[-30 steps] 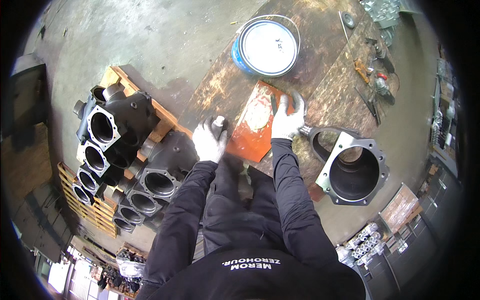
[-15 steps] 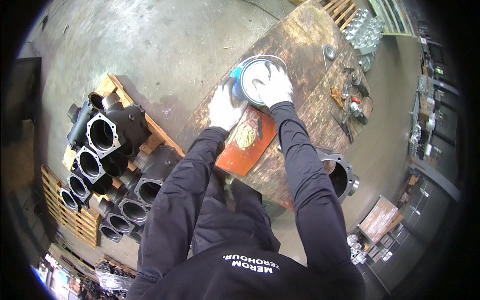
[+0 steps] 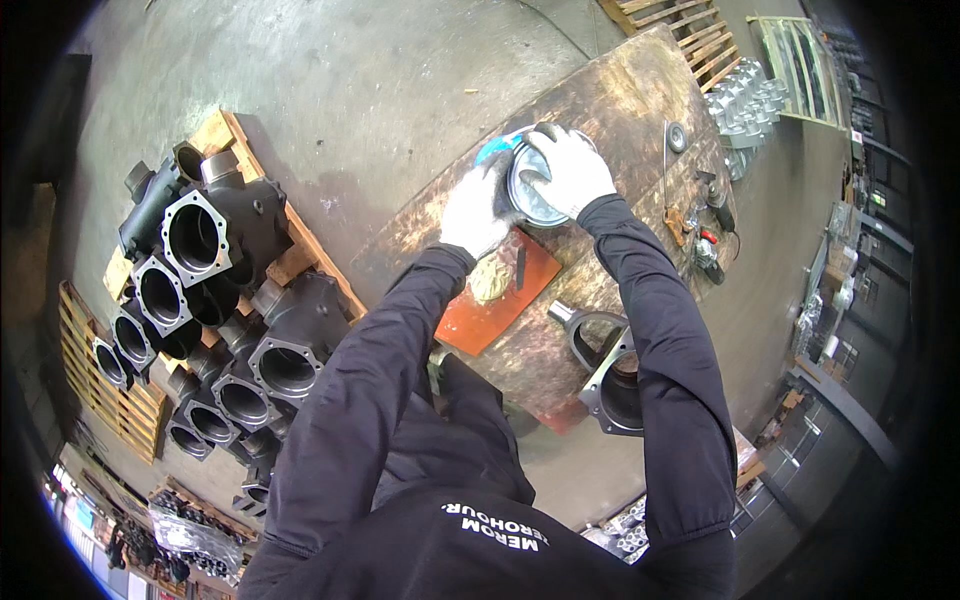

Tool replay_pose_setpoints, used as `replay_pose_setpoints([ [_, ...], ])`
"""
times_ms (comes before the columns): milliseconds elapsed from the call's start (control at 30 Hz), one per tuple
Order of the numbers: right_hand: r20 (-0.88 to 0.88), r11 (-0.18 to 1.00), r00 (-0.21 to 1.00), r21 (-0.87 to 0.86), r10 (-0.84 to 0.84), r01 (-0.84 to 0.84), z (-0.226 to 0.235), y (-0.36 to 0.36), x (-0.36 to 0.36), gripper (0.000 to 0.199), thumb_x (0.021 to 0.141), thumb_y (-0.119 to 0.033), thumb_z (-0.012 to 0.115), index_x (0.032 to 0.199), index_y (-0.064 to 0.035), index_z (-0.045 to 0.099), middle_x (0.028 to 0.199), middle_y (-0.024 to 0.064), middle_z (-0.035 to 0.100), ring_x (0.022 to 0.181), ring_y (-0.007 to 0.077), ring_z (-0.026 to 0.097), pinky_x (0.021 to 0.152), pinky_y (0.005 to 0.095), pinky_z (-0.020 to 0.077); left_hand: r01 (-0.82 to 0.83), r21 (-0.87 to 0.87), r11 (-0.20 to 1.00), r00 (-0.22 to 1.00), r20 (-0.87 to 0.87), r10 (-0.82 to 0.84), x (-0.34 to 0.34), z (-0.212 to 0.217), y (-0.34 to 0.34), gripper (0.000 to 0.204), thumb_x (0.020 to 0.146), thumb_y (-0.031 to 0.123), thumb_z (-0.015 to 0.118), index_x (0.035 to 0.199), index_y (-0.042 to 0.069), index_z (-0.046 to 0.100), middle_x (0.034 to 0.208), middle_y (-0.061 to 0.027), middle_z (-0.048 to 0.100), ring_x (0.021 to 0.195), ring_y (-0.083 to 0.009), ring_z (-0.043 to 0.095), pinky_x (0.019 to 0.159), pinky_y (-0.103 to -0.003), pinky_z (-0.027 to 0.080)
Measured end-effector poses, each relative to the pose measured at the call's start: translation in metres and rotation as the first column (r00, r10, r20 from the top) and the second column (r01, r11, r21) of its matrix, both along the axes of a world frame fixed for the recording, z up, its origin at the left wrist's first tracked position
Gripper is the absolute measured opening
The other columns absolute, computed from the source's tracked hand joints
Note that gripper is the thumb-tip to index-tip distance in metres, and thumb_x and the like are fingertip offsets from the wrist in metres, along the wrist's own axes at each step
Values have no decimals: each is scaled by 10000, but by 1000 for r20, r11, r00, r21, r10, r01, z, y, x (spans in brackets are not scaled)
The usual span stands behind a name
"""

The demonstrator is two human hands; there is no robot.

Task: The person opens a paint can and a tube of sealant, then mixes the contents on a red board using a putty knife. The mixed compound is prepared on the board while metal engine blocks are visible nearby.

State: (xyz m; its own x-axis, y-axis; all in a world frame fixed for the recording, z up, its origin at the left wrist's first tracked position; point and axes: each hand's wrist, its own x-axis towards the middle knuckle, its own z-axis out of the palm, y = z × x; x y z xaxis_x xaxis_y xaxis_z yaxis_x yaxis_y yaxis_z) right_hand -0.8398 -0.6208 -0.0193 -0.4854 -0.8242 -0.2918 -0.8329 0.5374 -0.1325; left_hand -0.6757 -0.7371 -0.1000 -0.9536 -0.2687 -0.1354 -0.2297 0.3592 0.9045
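Note:
A blue can (image 3: 497, 148) with a round greyish top (image 3: 537, 196) and metal rim stands on the worn wooden table (image 3: 625, 100). My left hand (image 3: 482, 208), in a white glove with dark fingertips, is closed against the can's left side. Gloved the same way, my right hand (image 3: 572, 170) reaches over the top from the right, its fingers bent onto the rim. Whether the top is a loose lid cannot be made out. Just below the can lies an orange sheet (image 3: 480, 325) bearing a pale yellowish lump (image 3: 490, 280) and a dark flat strip (image 3: 520, 268).
A black metal casting (image 3: 612, 375) sits at the table's near right edge. Hand tools, among them a grinder-like tool (image 3: 708, 255), lie on the right side. Several black castings (image 3: 245, 225) fill wooden pallets (image 3: 95, 365) to the left. Silvery parts (image 3: 745, 105) are stacked beyond the table.
Both hands have shifted slightly right in the picture, still on the can. My view has moved, uncovering more of the black casting by my right arm. The can's top looks greyer than before.

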Motion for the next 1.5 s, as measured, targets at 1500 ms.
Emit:
replay_pose_setpoints([
  [1500,19,958,971,167,-240,233,-11,-48,50,822,762,-208,758,1504,-86,425,1528,251,435,1411,497,424,1169,598,370,-84,139,987,994,-59,93,-8,-31,5,852,770,177,755,1555,73,441,1538,-228,500,1415,-407,496,1186,-456,411],
])
